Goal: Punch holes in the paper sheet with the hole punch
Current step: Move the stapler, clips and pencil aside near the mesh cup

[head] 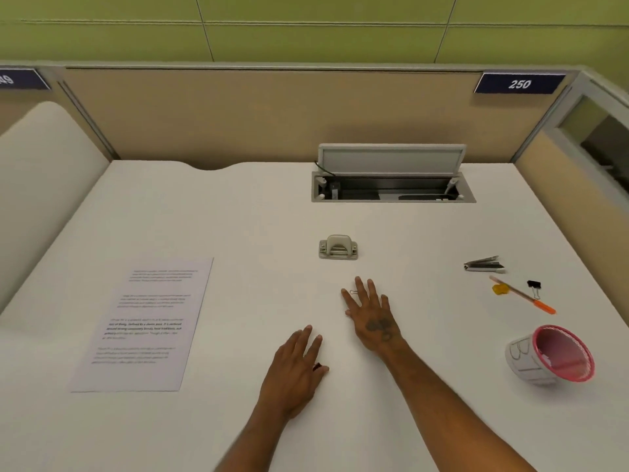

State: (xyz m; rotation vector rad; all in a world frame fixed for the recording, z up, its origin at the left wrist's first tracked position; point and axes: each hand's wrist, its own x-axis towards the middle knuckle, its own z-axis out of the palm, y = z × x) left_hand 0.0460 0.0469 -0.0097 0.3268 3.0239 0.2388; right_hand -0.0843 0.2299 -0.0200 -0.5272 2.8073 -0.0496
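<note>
A printed paper sheet (143, 325) lies flat on the white desk (238, 216) at the left. A small grey hole punch (338, 247) stands near the desk's middle, apart from the sheet. My right hand (369, 315) rests flat with fingers spread just in front of the punch, a little short of it. A small paper clip (354, 292) lies by its fingertips. My left hand (294, 373) lies palm down nearer to me, between the sheet and my right hand, holding nothing.
An open cable hatch (391, 185) sits at the back of the desk. At the right lie a stapler (483, 264), an orange pen (524, 294), a yellow bit (500, 288), a black binder clip (534, 287) and a tipped pink cup (551, 356). Beige partitions surround the desk.
</note>
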